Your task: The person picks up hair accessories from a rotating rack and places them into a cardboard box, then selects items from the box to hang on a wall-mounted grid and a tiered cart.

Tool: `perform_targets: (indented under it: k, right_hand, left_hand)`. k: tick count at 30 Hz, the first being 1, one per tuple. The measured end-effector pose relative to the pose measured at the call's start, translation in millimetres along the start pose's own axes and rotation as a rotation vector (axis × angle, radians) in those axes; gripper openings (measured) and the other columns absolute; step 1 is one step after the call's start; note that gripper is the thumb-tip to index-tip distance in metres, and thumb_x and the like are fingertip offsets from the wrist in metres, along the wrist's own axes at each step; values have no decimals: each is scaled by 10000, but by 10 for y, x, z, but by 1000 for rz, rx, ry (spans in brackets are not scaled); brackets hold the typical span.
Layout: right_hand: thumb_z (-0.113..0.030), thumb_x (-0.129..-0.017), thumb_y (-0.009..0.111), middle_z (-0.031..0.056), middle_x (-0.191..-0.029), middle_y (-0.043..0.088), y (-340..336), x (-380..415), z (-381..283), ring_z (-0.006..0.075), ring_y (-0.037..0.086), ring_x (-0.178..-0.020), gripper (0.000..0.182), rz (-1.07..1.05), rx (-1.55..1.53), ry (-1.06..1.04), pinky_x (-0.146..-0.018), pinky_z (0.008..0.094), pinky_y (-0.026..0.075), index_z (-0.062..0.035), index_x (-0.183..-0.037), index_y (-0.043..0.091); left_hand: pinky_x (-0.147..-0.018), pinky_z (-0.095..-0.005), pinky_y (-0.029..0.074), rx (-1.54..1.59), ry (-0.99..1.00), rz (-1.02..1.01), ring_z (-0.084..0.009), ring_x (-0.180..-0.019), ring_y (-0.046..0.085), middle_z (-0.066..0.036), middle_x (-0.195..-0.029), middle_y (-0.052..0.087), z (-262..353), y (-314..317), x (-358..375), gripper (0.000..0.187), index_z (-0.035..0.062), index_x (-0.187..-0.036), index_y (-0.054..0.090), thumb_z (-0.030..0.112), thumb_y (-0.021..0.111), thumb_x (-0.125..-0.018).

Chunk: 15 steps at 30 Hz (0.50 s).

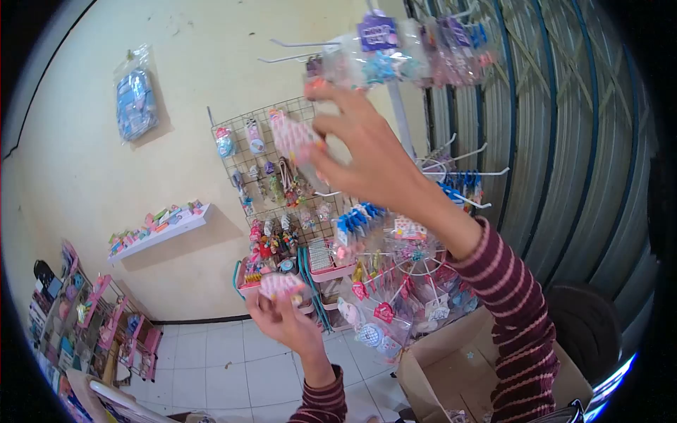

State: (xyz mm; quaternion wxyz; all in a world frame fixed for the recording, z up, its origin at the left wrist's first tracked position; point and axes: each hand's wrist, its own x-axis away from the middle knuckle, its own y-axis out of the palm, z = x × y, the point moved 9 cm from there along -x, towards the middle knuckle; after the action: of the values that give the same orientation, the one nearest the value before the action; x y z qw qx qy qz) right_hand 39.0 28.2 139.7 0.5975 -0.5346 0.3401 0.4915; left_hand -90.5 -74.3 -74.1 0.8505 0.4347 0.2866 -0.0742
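Pink-and-white patterned packet (293, 139) is pinched in the right hand (363, 144), below slim white metal prongs (303, 45). The left hand (285, 324) holds a crinkled pink-and-white piece (282, 285).

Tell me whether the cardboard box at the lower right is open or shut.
Open: the cardboard box shows its inside, with nothing closed across the top.

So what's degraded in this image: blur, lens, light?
Head view: motion blur on the raised right hand and its pink-and-white patterned packet; fisheye bend in the grey metal folding shutter, with black corners; blue-white glare at the lower right edge; soft wall shadow below the narrow white wall shelf; small print unreadable on the packet.
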Motion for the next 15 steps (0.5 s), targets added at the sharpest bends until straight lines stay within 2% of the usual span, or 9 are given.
perform_targets:
  k: [1,2,4,8,10,11,13,15]
  right_hand:
    - [-136,-680,564,178,-1109,416,6,-112,-24,322,377,-1060,160,127,112,-88,-882,422,284,-11,-640,473]
    - [-136,-680,564,178,-1109,416,111,-222,16,322,377,-1060,160,120,103,-96,-882,422,284,-11,-640,473]
    - [-129,-659,529,223,-1085,404,171,-388,46,324,349,-1063,153,237,308,-121,-860,436,290,23,-661,543]
    - [-147,-655,528,189,-1080,418,260,-603,221,298,353,-1063,168,271,439,-107,-861,449,284,13,-689,569]
    - [-168,-652,540,145,-1065,434,329,-647,403,278,373,-1041,179,72,385,-29,-852,417,309,-10,-718,591]
    - [-168,-652,540,145,-1065,434,267,-651,441,278,373,-1041,179,67,386,-31,-852,417,309,-10,-718,591]
    - [-203,-648,560,105,-1029,458,172,-680,476,268,404,-1001,198,-67,190,-62,-825,395,344,-27,-732,594]
    - [-233,-641,586,100,-1012,473,-34,-683,432,272,447,-948,244,-49,199,-121,-803,362,372,-21,-762,588]
  left_hand:
    - [-661,-259,435,53,3,0,-156,-782,516,-73,-947,476,24,70,-136,346,1,-1086,345,68,501,-784]
    - [-661,-259,435,53,6,14,-156,-782,516,-73,-947,476,59,104,-258,346,1,-1086,345,68,501,-784]
    - [-647,-237,424,177,-144,-125,-124,-758,506,-50,-913,478,-10,324,-447,326,20,-1083,373,84,504,-791]
    - [-713,-252,417,287,-158,-183,-121,-852,490,-68,-938,498,7,567,-737,264,-24,-1015,424,101,507,-798]
    - [-713,-255,417,288,-138,-202,-116,-843,491,-66,-931,499,61,684,-859,258,-30,-1003,436,115,506,-801]
    - [-713,-257,417,282,-112,-217,-112,-833,491,-64,-923,500,98,746,-934,255,-36,-991,448,128,505,-805]
    - [-724,-255,410,280,-85,-241,-105,-817,489,-52,-904,503,137,889,-1147,238,-27,-961,476,155,502,-810]
    - [-717,-249,404,416,-167,-357,-95,-790,487,-37,-874,514,111,1152,-1341,215,-3,-934,490,174,501,-812]
